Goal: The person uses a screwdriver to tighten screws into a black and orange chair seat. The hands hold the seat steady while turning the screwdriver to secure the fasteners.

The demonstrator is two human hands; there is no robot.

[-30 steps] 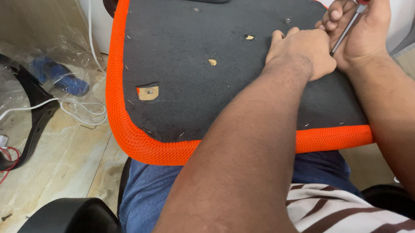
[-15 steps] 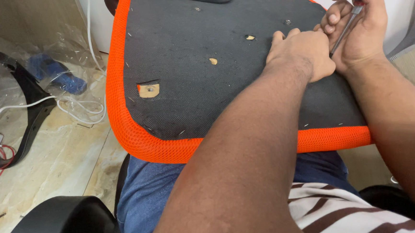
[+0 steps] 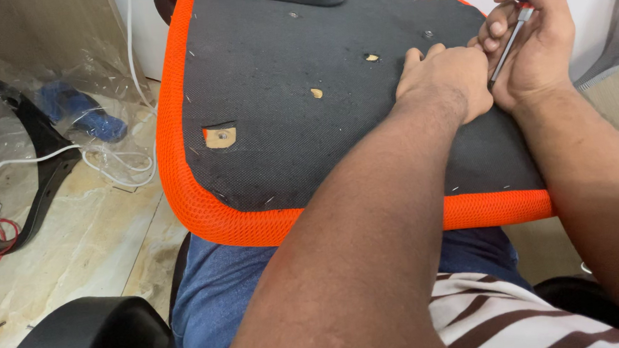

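Screwdriver: 1 screwdriver (image 3: 514,36) is gripped in the right hand (image 3: 535,53), its red handle up by the top edge of the view and its metal shaft slanting down to the black underside of the seat.
Right hand: curled tight round the screwdriver, thumb laid along the handle.
Left hand: the left hand (image 3: 445,80) is closed into a loose fist and pressed on the seat right beside the shaft tip, touching the right hand; whether anything is pinched inside it cannot be told.
Seat: 1 chair seat (image 3: 292,125), black cloth underneath with an orange mesh rim, is laid upside down across the person's lap in blue jeans.
Holes: 3 openings are counted in the cloth, 1 square cut (image 3: 220,136) with a fixing seen inside it near the left rim and 2 small torn spots nearer the middle.
Open room: the left half of the seat is left bare; the hands are crowded at its far right corner.
Floor: 1 black armrest (image 3: 33,159) is seen on the tiles to the left, beside clear plastic wrap holding a blue item (image 3: 80,113), with a white cable (image 3: 108,161) trailing near.
Near edge: 1 more black armrest (image 3: 83,338) is seen at the lower left.
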